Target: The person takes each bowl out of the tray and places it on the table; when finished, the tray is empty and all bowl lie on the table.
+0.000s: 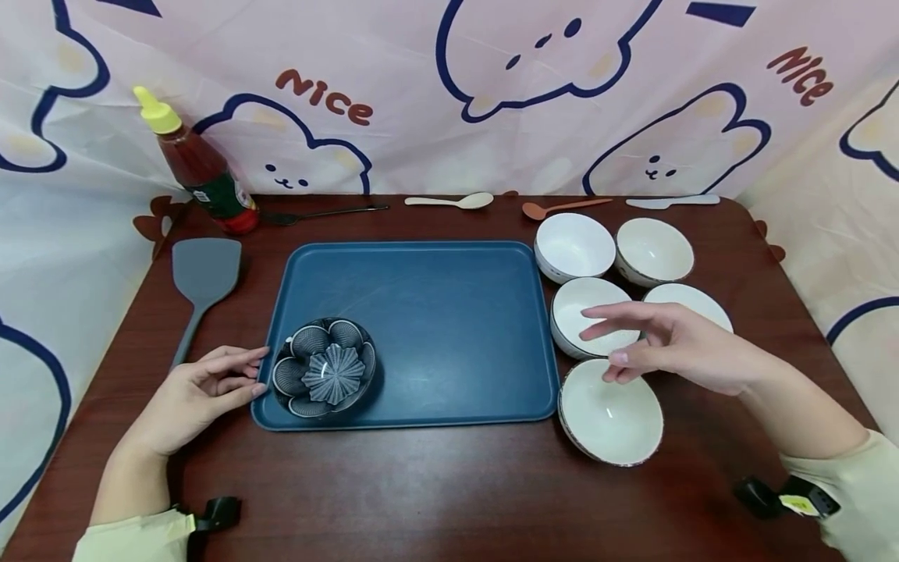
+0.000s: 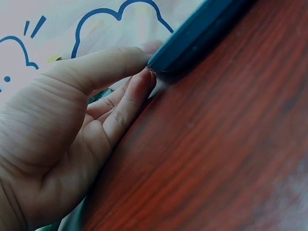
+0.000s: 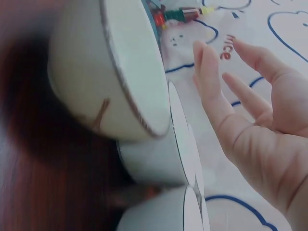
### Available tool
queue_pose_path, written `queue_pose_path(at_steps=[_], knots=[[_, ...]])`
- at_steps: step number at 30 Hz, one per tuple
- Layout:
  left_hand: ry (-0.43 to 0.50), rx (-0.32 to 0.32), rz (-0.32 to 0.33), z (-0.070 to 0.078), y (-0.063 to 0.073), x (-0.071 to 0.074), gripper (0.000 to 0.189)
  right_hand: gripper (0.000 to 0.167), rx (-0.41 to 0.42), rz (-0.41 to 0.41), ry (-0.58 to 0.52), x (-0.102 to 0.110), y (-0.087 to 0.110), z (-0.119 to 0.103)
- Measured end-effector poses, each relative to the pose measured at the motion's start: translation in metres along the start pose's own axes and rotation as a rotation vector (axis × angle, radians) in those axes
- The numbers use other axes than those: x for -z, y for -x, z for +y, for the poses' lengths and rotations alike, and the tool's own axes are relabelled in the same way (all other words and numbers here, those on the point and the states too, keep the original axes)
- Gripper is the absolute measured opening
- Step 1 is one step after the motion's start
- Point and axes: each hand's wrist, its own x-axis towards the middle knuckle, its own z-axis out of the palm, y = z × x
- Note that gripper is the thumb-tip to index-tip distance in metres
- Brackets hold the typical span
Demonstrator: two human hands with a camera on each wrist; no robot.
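My left hand (image 1: 204, 394) pinches the left rim of a blue rectangular tray (image 1: 449, 328). In the left wrist view, the thumb lies on top of the tray's edge (image 2: 180, 48) and fingertips are beneath it. A dark bowl (image 1: 333, 375) with a petal pattern rests on the tray's left front part. Over the white bowls at the right, my right hand (image 1: 674, 343) hovers with spread fingers, holding nothing. Nearest below it are the front white bowl (image 1: 611, 421) and the middle one (image 1: 572, 312). In the right wrist view, a gap separates the hand from a white bowl (image 3: 82, 62).
More white bowls (image 1: 574, 242) stand along the tray's right side. A grey spatula (image 1: 205, 273) lies at the left, below a sauce bottle (image 1: 211, 179). Along the back edge lie a dark fork (image 1: 281, 219), a cream spoon (image 1: 474, 201), a brown spoon (image 1: 537, 211) and a pale knife (image 1: 656, 203).
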Motion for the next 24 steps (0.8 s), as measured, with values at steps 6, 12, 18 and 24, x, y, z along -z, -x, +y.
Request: queue_pose_path(at_steps=[6,12,18,24], knots=[[-0.011,0.004,-0.004,0.000,0.001,0.001,0.053,0.057,-0.057,0.028,0.004,-0.012,-0.027,-0.011],[-0.046,0.013,0.001,-0.001,0.001,0.002,0.052,0.059,-0.076,-0.005,-0.053,-0.026,-0.058,-0.021],[-0.044,-0.002,-0.004,0.002,0.000,0.003,0.053,0.063,-0.113,-0.033,-0.077,-0.041,-0.086,-0.034],[-0.038,-0.007,-0.006,0.001,0.000,0.002,0.053,0.061,-0.126,-0.091,-0.112,-0.055,-0.113,-0.042]])
